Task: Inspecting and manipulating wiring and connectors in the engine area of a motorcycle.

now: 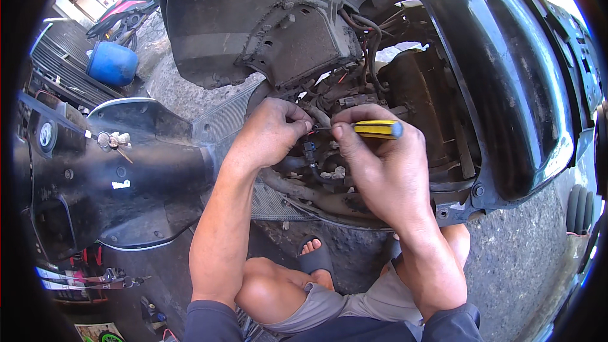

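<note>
Over the opened middle of a scooter, my right hand (392, 164) grips a screwdriver (377, 128) with a yellow and black handle. Its thin shaft points left, toward the fingertips of my left hand (269, 130). Those fingers are pinched together around something small and dark, too small to name. Just below the fingertips sits a dark wiring connector (310, 149) on a cable. Around both hands lie hoses, wires and dirty engine parts (329, 177) in the frame's opening.
A dark underseat storage box (266, 25) stands tilted above the opening. Glossy black rear bodywork (500, 82) is at the right. The front panel (152, 171), with a key ring (114, 140) hanging from it, is at the left. A blue drum (112, 63) stands farther off.
</note>
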### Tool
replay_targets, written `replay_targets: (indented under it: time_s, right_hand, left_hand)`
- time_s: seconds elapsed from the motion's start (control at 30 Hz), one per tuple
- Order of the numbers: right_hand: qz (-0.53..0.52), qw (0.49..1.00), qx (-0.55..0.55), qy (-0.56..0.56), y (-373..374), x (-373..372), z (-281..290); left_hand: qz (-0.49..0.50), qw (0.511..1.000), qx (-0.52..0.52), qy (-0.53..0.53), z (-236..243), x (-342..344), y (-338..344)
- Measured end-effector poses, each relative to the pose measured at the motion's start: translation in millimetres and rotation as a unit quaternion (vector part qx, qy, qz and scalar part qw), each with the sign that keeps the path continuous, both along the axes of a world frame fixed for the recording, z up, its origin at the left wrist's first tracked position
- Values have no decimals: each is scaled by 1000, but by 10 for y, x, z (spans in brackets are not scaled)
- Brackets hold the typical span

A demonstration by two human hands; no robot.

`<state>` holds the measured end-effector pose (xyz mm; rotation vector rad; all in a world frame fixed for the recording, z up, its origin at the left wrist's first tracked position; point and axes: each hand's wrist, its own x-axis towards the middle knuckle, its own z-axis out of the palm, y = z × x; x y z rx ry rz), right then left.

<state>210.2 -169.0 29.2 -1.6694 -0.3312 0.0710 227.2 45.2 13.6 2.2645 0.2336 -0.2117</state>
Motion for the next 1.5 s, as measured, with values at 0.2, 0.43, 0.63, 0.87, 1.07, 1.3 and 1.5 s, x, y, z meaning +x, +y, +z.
replay_targets:
  time_s: [0.2, 0.43, 0.63, 0.87, 1.07, 1.3, 1.5]
  right_hand:
    - [-65, 994, 50, -70, -13, -24, -28]
    - [-72, 995, 48, -56, 8, -14, -51]
    - [-56, 997, 34, -28, 12, 0, -61]
    - [-59, 995, 29, -73, 37, -28, -90]
    - [-56, 994, 16, -88, 55, -42, -88]
    - [-58, 995, -8, -74, 70, -69, -30]
    - [-78, 992, -36, -88, 124, -79, -9]
  left_hand:
    - [-6, 1000, 4, 8, 11, 12, 11]
    - [-15, 1000, 4, 5, 19, -8, 24]
    - [-18, 1000, -2, 1, 30, -16, -2]
    - [-23, 1000, 8, -8, 38, -33, 8]
    - [-43, 999, 27, -6, 110, -47, -2]
    - [-62, 998, 1, 5, 114, -72, 40]
    - [-58, 998, 2, -6, 53, -81, 57]
